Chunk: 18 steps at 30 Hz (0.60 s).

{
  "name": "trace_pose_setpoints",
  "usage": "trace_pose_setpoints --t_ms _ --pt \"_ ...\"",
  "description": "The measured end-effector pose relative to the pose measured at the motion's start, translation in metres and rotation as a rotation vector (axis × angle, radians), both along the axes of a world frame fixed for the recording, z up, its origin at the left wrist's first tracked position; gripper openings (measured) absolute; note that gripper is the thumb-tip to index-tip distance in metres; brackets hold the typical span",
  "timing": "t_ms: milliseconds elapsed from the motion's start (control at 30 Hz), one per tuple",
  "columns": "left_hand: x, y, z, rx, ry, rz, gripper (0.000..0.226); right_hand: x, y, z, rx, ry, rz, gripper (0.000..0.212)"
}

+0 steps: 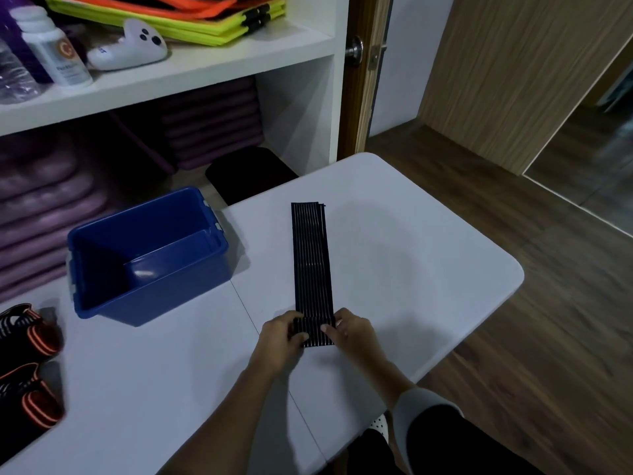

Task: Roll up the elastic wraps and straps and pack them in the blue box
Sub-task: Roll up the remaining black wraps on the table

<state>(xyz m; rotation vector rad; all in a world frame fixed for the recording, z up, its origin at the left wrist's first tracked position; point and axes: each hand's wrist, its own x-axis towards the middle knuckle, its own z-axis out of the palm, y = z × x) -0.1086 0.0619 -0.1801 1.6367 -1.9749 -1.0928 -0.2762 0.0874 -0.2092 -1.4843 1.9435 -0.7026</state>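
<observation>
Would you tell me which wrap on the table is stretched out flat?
The black wrap with pale stripes, its near end gripped by the left hand and right hand; the two orange-banded wraps at the left edge lie bunched.

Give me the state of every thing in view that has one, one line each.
wrap: flat on the table, mostly unrolled, near end held.
left hand: pinches the wrap's near end.
right hand: pinches the wrap's near end.
blue box: upright, lidless, looks empty.
straps: loose at the table's left edge, outside the box.
bottle: upright, capped.
</observation>
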Motion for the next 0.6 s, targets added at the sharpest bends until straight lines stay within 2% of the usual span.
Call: trace_pose_setpoints --t_ms 100,200,267,333,400,467,600 --pt "-0.004 -0.009 -0.007 -0.02 -0.006 0.062 0.043 -0.002 -0.008 -0.007 -0.025 0.02 -0.03 0.027" --pt "-0.005 -0.015 -0.013 -0.072 -0.033 0.039 0.03 -0.007 -0.012 -0.007 -0.056 0.027 0.008 0.038" --pt "-0.004 -0.016 -0.017 -0.118 -0.069 -0.026 0.026 -0.011 -0.014 -0.008 -0.118 0.03 0.111 0.038" --pt "0.0 -0.017 -0.02 -0.127 -0.094 -0.088 0.037 -0.016 -0.014 -0.01 -0.156 0.009 0.222 0.031" --pt "0.006 -0.02 -0.023 -0.128 -0.117 -0.178 0.054 -0.023 -0.013 -0.014 -0.159 0.02 0.321 0.044" --pt "0.01 -0.023 -0.023 -0.167 -0.169 -0.286 0.06 -0.031 -0.014 -0.019 -0.139 0.062 0.43 0.058" --pt "0.008 -0.029 -0.014 -0.21 -0.221 -0.335 0.045 -0.033 -0.019 -0.007 -0.143 0.12 0.494 0.05"
